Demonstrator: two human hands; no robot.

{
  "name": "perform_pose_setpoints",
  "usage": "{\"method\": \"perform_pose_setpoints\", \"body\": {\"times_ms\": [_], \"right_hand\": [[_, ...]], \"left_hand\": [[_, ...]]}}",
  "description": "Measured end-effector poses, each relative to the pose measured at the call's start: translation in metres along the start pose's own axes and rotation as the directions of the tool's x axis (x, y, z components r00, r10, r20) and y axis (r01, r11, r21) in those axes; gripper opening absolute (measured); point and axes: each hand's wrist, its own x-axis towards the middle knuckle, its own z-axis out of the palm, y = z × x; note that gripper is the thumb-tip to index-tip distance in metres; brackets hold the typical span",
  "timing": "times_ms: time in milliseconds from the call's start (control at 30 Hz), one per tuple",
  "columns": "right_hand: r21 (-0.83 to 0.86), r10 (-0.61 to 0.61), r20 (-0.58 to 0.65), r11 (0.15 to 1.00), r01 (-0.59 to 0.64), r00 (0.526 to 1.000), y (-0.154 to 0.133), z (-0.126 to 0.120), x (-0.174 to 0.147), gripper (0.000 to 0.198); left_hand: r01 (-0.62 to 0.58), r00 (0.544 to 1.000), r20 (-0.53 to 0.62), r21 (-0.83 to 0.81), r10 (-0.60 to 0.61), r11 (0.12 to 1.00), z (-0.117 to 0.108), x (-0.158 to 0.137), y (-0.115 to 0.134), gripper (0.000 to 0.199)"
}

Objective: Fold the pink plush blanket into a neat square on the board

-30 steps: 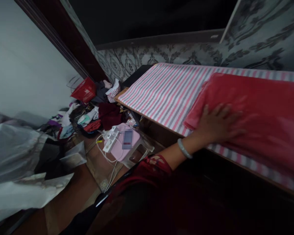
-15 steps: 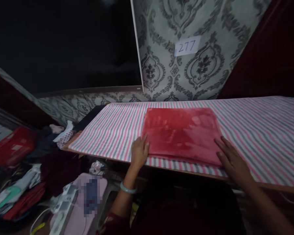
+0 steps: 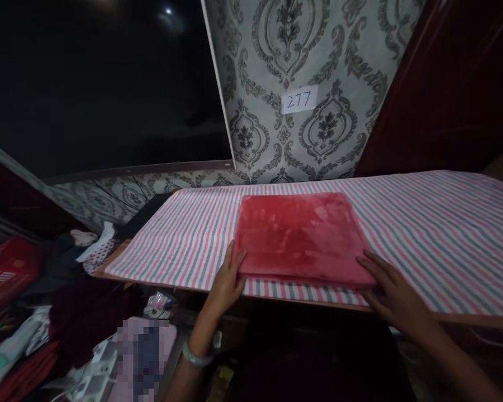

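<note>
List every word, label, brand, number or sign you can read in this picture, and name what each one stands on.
"277": handwritten, on the white paper on the patterned wall.
Red container: white marking, too blurred to read.
Dark screen: mark on lower frame, too small to read.

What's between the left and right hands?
The folded red cloth, lying flat on the striped cover. Head view shows it: left hand at one near corner, right hand at the other.
</note>
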Motion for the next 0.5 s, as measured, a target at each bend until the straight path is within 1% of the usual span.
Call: {"method": "perform_pose_setpoints", "body": {"times_ms": [67, 133, 233, 300, 333, 400, 467, 500], "right_hand": [[-0.028, -0.006, -0.01, 1.0, 0.006, 1.0, 0.003, 0.005, 0.001, 0.063], [-0.067, -0.022, -0.037, 0.998, 0.02, 0.999, 0.004, 0.009, 0.004, 0.065], [-0.118, -0.066, -0.089, 0.991, 0.055, 0.994, 0.002, 0.01, 0.012, 0.067], [-0.12, -0.079, -0.119, 0.991, 0.065, 0.99, 0.002, 0.001, 0.022, 0.063], [-0.112, -0.074, -0.14, 0.992, 0.058, 0.987, 0.001, -0.007, 0.029, 0.06], [-0.096, -0.047, -0.209, 0.995, 0.028, 0.977, -0.002, -0.029, 0.049, 0.051], [-0.082, -0.006, -0.308, 0.996, -0.02, 0.951, -0.008, -0.059, 0.073, 0.043], [-0.065, 0.021, -0.367, 0.997, -0.048, 0.93, -0.014, -0.075, 0.086, 0.04]], "left_hand": [[-0.008, 1.0, 0.019, 0.029, 0.007, 1.0, 0.0, 0.005, -0.002, 0.079], [-0.033, 0.999, 0.01, 0.067, 0.032, 0.997, 0.002, 0.01, -0.005, 0.082], [-0.049, 0.997, -0.05, 0.133, 0.056, 0.99, 0.004, 0.017, -0.009, 0.074], [-0.055, 0.994, -0.088, 0.167, 0.07, 0.984, -0.003, 0.023, -0.009, 0.067], [-0.063, 0.991, -0.108, 0.177, 0.083, 0.982, -0.01, 0.027, -0.007, 0.064], [-0.095, 0.975, -0.18, 0.176, 0.127, 0.98, -0.032, 0.041, 0.002, 0.056], [-0.151, 0.941, -0.285, 0.131, 0.183, 0.98, -0.061, 0.059, 0.018, 0.045], [-0.184, 0.918, -0.34, 0.092, 0.205, 0.979, -0.078, 0.07, 0.028, 0.038]]}}
